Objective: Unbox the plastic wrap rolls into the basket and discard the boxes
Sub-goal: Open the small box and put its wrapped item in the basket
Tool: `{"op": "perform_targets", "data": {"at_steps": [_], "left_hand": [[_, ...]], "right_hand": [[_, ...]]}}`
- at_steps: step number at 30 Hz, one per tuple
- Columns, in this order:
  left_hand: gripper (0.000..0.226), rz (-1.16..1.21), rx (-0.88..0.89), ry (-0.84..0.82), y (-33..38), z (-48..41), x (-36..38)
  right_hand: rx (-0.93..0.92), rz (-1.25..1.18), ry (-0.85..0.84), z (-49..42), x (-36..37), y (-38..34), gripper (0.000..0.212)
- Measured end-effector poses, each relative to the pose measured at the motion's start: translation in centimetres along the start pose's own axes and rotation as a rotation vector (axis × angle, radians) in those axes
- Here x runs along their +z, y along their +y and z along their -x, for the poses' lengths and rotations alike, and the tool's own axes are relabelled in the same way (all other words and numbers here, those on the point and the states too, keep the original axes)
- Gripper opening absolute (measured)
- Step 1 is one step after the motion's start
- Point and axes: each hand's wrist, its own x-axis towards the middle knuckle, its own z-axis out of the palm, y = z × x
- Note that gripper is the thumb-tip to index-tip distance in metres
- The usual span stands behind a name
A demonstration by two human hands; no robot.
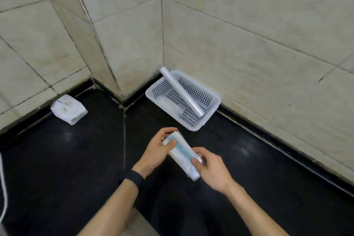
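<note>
I hold a white and blue plastic wrap box [181, 154] over the dark floor, slanting from upper left to lower right. My left hand [156, 150] grips its far end, fingers curled over the top. Gripping the near end is my right hand [211, 169], where a bit of shiny roll shows at the box's opening. Beyond the box, a white perforated basket [210, 110] sits in the tiled corner. One bare plastic wrap roll [182, 92] leans across it, its far end sticking out over the rim. Another clear-wrapped item lies low in the basket.
A white printed bag [68, 109] lies by the left wall. Tiled walls close in on the back and right, with a protruding corner column [107, 59] between bag and basket. A white cord [3, 193] runs along the left edge. A black band is on my left wrist.
</note>
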Motion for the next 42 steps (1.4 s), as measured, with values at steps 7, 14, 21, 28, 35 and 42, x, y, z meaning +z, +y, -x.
{"op": "perform_targets", "data": {"at_steps": [7, 14, 21, 28, 35, 42], "left_hand": [[0.052, -0.050, -0.131, 0.061, -2.3, -8.5, -3.6], [0.079, -1.111, -0.241, -0.082, -12.3, -12.6, -5.2], [0.079, -1.180, -0.204, -0.063, -15.6, -12.8, -4.8], [0.080, -1.167, -0.218, -0.068, -15.6, -12.9, -4.8], [0.079, -1.164, -0.231, -0.085, -15.6, -13.0, -4.9], [0.077, -1.257, -0.198, -0.055, -13.1, -12.3, -3.7]], "right_hand": [[0.083, -0.005, 0.242, -9.8, -2.9, -0.6, 0.023], [0.155, 0.158, 0.176, -20.6, -3.8, -0.4, 0.035], [0.191, 0.493, -0.042, -24.7, -1.0, 0.6, 0.031], [0.192, 0.811, -0.060, -25.2, 0.1, 0.4, 0.035], [0.150, 0.853, -0.005, -24.9, 0.6, 0.4, 0.032], [0.059, 0.491, 0.235, -18.3, -1.9, 0.4, 0.034]]}}
